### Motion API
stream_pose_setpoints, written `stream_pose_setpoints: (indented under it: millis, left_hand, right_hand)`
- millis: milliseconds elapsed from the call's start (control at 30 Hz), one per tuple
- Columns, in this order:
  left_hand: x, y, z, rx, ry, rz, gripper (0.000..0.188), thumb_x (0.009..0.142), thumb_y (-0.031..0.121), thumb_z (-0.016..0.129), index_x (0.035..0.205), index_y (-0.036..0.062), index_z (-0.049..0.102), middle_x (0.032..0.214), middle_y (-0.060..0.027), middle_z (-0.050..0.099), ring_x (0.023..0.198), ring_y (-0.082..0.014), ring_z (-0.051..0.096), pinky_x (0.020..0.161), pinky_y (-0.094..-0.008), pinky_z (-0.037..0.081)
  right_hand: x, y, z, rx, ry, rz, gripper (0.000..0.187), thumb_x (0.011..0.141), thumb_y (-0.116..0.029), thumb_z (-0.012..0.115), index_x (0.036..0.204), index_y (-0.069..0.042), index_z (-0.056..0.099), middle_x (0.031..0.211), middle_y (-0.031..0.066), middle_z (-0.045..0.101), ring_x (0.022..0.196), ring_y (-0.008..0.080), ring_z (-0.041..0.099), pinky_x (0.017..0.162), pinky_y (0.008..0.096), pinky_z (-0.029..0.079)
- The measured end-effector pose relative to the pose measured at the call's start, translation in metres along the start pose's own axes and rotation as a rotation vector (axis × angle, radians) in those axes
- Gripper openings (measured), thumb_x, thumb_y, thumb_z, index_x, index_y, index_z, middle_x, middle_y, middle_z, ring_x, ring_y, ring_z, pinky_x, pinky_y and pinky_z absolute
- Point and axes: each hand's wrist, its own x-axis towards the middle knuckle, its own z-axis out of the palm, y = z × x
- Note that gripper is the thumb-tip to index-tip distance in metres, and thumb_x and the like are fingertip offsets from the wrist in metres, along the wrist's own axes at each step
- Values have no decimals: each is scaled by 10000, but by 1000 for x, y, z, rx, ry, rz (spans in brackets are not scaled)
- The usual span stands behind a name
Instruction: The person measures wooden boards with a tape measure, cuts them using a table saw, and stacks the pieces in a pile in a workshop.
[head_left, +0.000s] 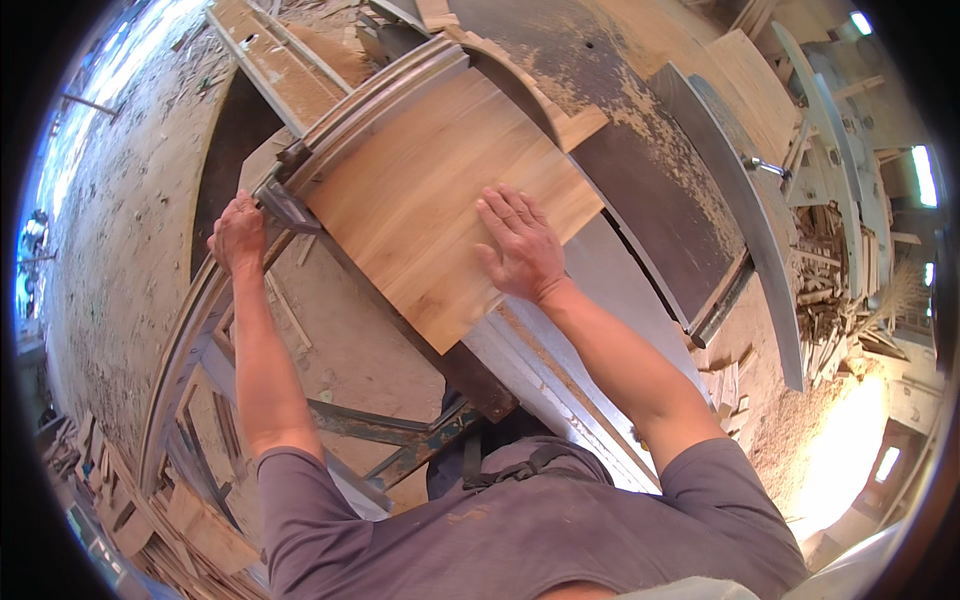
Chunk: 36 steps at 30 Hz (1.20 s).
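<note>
A broad, light-brown wooden board [430, 200] lies flat on the saw table, its far edge along a long metal fence [385, 95]. Pressed flat on the board's right part is my right hand [520, 245], palm down, fingers stretched and grasping nothing. Over at the left end of the fence, beside a dark metal bracket [287, 207], my left hand [238, 235] is closed with its fingers curled around the fence's end. Those fingertips are partly hidden. Under the board's near right corner runs the pale metal table top [560, 350] with a long groove.
A dark, sawdust-covered table surface [640, 190] extends to the right and far side. Beyond it stands a long curved-looking grey metal rail [740, 210]. Scrap wood [825, 290] is piled at the right, more offcuts [170, 520] at the lower left. A metal frame [400, 430] sits below the table.
</note>
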Motion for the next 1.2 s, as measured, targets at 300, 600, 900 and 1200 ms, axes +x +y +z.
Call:
stream_pose_setpoints:
  millis: [300,600,900,1200]
  left_hand:
    - [-27,-9,-1,4,0,118,526,1040,493,361,1062,161,768,1130,-148,739,1051,-386,696,939,-529,492]
    - [-108,15,-29,-19,-19,1,516,1043,493,393,1012,138,765,1102,-125,750,1114,-341,662,1009,-497,427]
    - [-192,9,-35,-81,-12,142,432,1026,444,473,1118,105,725,1262,-143,688,1217,-349,597,1052,-505,401]
    - [-469,80,5,-705,21,0,699,964,248,632,1487,-127,360,1569,-321,344,1474,-465,292,1234,-517,226]
  right_hand:
    - [-26,1,-10,-39,-11,-31,595,889,-304,654,1412,-30,584,1519,149,524,1452,305,438,1225,447,293]
    - [-91,6,-28,-58,10,-39,591,900,-288,633,1437,-47,571,1539,125,513,1466,291,426,1231,445,280]
    - [-163,13,-54,-35,45,-38,580,894,-276,645,1422,-43,582,1538,113,516,1468,273,423,1231,440,278]
    - [-214,54,-76,-203,207,315,655,860,-260,701,1435,3,529,1475,201,536,1408,356,458,1216,467,291]
